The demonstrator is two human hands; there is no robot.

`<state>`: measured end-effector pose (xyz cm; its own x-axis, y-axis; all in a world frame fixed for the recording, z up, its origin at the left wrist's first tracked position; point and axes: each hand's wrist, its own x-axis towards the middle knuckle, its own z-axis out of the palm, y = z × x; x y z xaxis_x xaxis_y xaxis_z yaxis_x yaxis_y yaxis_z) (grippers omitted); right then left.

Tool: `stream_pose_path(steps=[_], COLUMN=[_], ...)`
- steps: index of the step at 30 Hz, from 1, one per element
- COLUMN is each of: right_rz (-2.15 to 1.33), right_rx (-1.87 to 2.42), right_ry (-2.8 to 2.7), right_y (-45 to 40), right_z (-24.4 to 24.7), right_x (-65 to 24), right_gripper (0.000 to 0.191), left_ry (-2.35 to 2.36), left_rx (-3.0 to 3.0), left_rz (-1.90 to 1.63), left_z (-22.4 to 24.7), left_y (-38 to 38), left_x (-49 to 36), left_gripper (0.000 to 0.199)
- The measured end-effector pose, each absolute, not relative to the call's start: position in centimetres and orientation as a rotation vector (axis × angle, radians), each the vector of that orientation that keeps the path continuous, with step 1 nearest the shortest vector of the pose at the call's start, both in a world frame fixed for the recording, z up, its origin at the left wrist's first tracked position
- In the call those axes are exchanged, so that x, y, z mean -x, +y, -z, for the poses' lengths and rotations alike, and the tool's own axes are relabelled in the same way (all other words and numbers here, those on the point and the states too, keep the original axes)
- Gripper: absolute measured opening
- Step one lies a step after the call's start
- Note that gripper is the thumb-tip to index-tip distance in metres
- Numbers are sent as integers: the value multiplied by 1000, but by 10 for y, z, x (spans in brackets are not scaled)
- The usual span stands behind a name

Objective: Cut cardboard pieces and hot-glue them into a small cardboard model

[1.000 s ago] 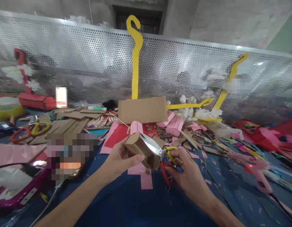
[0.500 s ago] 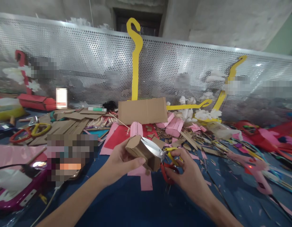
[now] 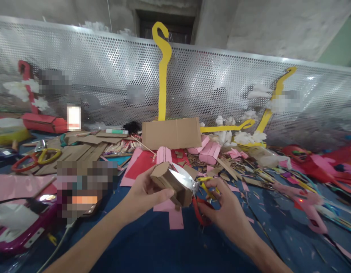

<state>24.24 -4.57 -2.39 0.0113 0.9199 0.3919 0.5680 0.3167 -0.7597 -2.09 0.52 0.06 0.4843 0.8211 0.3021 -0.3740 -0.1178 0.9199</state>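
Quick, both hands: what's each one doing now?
Left hand: closed around the cardboard.
Right hand: holding the scissors by the handles.

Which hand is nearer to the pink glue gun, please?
Right. The right hand, holding scissors, is left of the glue gun; the left hand, holding folded cardboard, is farther left.

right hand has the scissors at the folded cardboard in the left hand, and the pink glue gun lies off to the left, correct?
Not the left: the head view shows the pink glue gun lying off to the right. The right hand does have the scissors at the folded cardboard in the left hand.
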Motion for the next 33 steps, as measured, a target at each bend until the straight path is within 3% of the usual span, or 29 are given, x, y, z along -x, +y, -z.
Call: stream_pose_path(steps=[25, 33], right_rz=[-519, -509], right_rx=[1430, 1380], right_ry=[-1641, -1600], right_y=[-47, -45], right_z=[19, 24], right_x=[-241, -241], right_gripper=[22, 27], left_ry=[430, 442], left_rx=[-1362, -1364], left_rz=[-1040, -1047], left_z=[-1, -3], left_y=[5, 4], left_x=[22, 21], left_gripper=[42, 50])
